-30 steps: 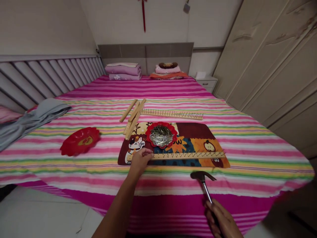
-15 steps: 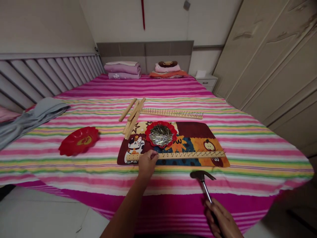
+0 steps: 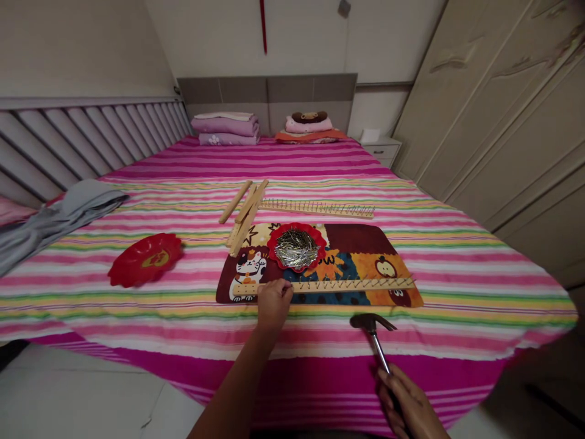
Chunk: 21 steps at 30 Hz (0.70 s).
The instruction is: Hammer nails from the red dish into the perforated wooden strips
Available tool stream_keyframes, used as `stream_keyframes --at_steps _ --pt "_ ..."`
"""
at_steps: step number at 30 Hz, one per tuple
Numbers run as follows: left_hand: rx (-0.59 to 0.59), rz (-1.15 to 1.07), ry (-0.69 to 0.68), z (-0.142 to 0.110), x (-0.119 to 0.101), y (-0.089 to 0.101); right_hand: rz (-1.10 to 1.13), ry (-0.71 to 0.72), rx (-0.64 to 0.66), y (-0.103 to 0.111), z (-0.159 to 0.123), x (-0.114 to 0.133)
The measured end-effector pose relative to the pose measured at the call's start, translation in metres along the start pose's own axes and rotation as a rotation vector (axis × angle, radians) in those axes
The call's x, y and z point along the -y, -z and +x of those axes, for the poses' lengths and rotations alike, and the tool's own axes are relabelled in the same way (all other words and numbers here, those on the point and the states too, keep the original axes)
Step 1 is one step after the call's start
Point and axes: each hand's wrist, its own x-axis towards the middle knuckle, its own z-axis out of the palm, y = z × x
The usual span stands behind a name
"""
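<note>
My left hand [image 3: 274, 303] rests against a long wooden strip [image 3: 336, 286], thumb and fingers pinched together on a nail that they mostly hide. To the right of those fingertips, a row of slanting nails [image 3: 361, 284] stands in the strip. The strip lies across a patterned mat [image 3: 356, 239]. In my right hand [image 3: 409, 399] is a claw hammer [image 3: 377, 344], gripped by its handle, with its head above the bed just in front of the mat. Behind my left hand, a red scalloped dish [image 3: 273, 250] on the mat holds many loose nails [image 3: 297, 249].
Beyond the mat lies another nail-studded strip [image 3: 320, 210], beside a pile of wooden strips [image 3: 249, 213]. A red scalloped plate [image 3: 146, 260] sits on the striped bedspread [image 3: 192, 317] at left. Grey clothing [image 3: 73, 210] lies near the bed rail [image 3: 91, 131].
My left hand has shifted very slightly, staying pinched at the same spot on the strip. The hammer and my right hand are almost unmoved.
</note>
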Motion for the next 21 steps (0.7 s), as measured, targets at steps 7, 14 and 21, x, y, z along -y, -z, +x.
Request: stream_keyframes --at_steps 7,14,21 --pt "0.006 -0.001 0.024 -0.002 0.000 0.000 -0.002 0.014 -0.006 -0.002 -0.001 -0.001" --pt "-0.036 -0.153 0.122 0.005 0.008 0.020 0.020 0.041 0.009 -0.031 -0.027 0.046" --pt "-0.140 -0.037 0.070 0.026 0.003 0.036 -0.068 0.130 0.376 -0.084 -0.007 0.089"
